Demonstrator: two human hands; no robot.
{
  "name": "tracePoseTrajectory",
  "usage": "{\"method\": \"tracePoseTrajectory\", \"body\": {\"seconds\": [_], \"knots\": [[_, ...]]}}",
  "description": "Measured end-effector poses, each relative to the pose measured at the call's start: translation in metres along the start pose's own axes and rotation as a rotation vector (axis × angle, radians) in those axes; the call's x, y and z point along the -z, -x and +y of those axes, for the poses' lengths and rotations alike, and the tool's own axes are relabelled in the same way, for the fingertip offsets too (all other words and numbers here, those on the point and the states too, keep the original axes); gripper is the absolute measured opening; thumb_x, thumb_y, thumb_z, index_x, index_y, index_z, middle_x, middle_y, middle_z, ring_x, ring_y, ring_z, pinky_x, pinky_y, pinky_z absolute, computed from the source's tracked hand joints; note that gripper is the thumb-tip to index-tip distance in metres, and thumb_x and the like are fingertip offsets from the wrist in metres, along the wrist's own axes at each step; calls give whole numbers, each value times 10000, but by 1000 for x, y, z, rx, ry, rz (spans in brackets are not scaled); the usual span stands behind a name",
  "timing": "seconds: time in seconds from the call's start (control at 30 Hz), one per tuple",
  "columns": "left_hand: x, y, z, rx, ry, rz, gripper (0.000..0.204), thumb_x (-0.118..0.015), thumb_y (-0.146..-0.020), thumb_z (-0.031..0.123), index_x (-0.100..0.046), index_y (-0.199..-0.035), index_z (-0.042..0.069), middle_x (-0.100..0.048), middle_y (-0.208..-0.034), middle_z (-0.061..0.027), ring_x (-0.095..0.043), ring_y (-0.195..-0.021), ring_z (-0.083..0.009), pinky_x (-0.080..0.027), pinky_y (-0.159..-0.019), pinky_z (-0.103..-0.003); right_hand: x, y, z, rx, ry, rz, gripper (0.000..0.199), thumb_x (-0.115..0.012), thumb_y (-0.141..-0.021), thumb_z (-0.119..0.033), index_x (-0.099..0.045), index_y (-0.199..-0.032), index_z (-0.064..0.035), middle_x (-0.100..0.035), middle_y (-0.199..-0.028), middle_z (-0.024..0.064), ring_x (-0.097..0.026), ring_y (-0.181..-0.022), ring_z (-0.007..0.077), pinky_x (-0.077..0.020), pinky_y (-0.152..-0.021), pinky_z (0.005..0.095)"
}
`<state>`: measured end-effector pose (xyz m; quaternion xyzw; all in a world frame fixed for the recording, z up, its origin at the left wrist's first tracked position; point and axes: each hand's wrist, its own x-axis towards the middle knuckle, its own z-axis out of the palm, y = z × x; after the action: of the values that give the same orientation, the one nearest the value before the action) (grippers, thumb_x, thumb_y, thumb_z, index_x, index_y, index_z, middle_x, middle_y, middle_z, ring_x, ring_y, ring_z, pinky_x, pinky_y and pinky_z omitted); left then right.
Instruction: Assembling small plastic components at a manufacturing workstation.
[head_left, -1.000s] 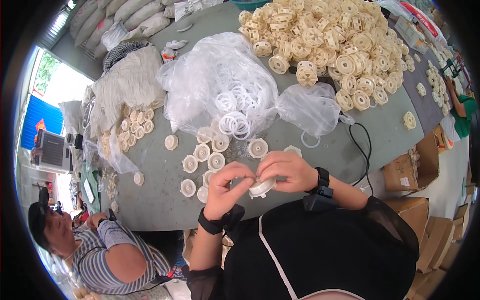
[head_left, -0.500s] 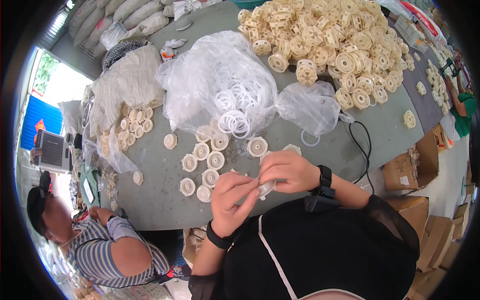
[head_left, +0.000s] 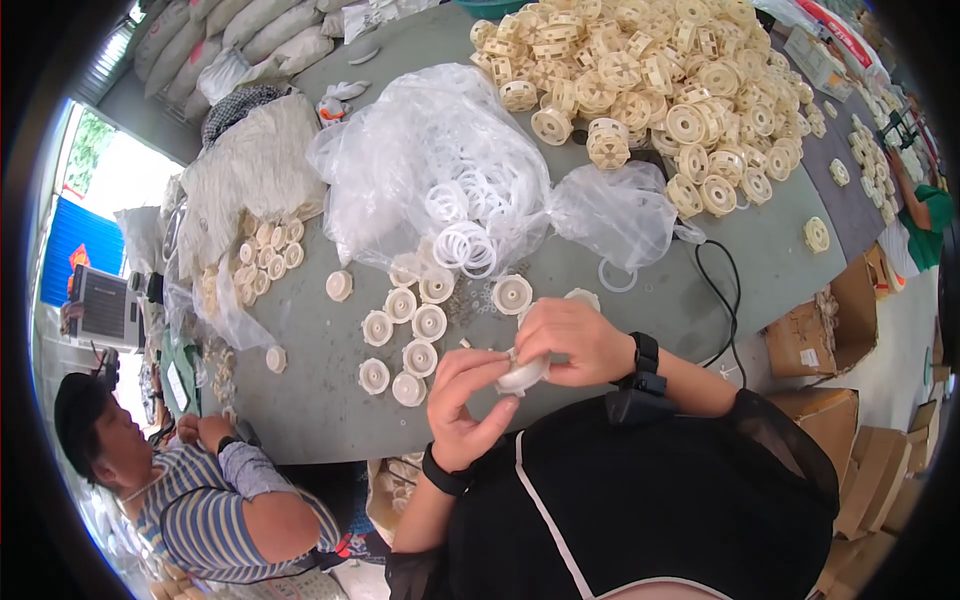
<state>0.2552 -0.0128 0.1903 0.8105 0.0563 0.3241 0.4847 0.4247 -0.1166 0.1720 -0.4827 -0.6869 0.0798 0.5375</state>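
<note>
A whitish round plastic cap with a notched rim (head_left: 524, 377) is tilted between my hands, close to the table's front edge. My right hand (head_left: 580, 345) grips it from the right and above, fingers bent over its top. From the left, the thumb and forefinger of my left hand (head_left: 466, 405) span its edge. Just beyond and to the left, several similar round caps (head_left: 429, 322) lie face up on the grey table (head_left: 310, 385). One more cap (head_left: 512, 294) sits behind my right hand, and another (head_left: 583, 298) is partly hidden by it.
A clear bag of white rings (head_left: 465, 205) lies open beyond the caps. Behind it rises a heap of cream plastic wheels (head_left: 640, 85). A black cable (head_left: 735, 300) hangs at the right, near cardboard boxes (head_left: 825, 330). A person in stripes (head_left: 215, 510) sits at the left.
The cap has tilted, showing more of its rounded side. My left fingers have spread wider around it, with the thumb lower. The seated person's head has shifted.
</note>
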Motion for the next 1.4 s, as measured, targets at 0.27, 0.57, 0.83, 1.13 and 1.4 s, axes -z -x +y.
{"method": "tracePoseTrajectory", "body": {"seconds": [0.27,0.57,0.83,1.13,1.4], "knots": [[-10,39,-31,621,138,-87,271,-669,-723,37,-600,-982,0,-607,-839,-50,-558,-758,-96,-453,-682,-235,-20,33,14,-768,-353,-323,272,-636,-778,-233,-549,-934,-28,-592,-792,73,-571,-702,156,-445,-626,286],[-8,49,-43,355,-516,-196,304,-682,-660,44,-561,-939,51,-544,-840,-67,-572,-728,-214,-471,-641,-278,-32,41,24,-903,-240,-387,320,-617,-787,-290,-542,-949,-25,-594,-698,70,-574,-636,175,-443,-580,293],[10,39,-34,308,-275,-526,308,-644,-700,92,-540,-989,76,-538,-962,-94,-559,-860,-281,-474,-723,-353,-29,38,22,-973,-572,-660,230,-583,-838,-229,-619,-904,-11,-624,-742,58,-603,-723,114,-468,-643,242],[19,-6,-79,291,-496,-308,165,-618,-708,37,-592,-871,28,-566,-856,-100,-574,-764,-253,-460,-660,-325,-43,47,30,-738,-484,-325,314,-573,-836,-199,-556,-1089,-13,-611,-973,91,-588,-864,132,-478,-739,263],[0,-28,-111,117,-792,-377,153,-631,-667,71,-587,-814,64,-532,-777,-89,-554,-755,-276,-449,-624,-366,-36,49,29,-810,-517,-239,259,-566,-848,-170,-577,-1052,-12,-623,-916,73,-591,-816,111,-471,-742,251]]}}
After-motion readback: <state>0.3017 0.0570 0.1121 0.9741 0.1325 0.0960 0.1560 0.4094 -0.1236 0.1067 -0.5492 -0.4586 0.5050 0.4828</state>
